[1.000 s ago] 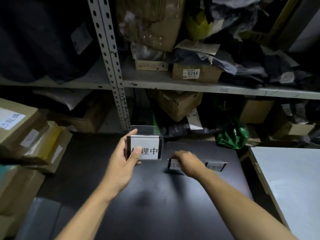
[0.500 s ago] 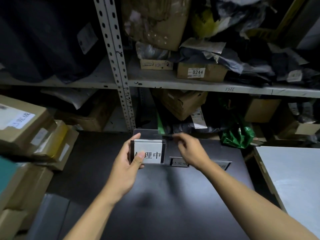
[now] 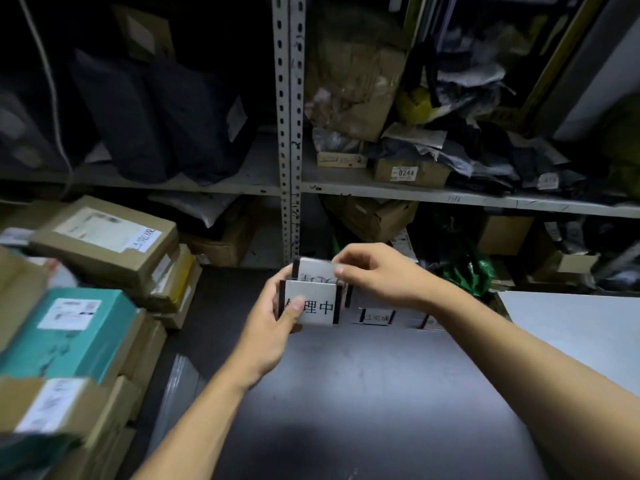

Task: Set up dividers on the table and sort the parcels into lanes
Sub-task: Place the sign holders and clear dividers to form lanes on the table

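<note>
Left hand grip clasps front sign; right hand pinches rear sign: lift it straight, stand it on the surface.

left thumb covers the front sign's first character; rear sign's print is blurred.

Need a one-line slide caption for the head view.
Left hand holds two stacked sign dividers above the dark table; right hand pinches the rear one's top.
</note>
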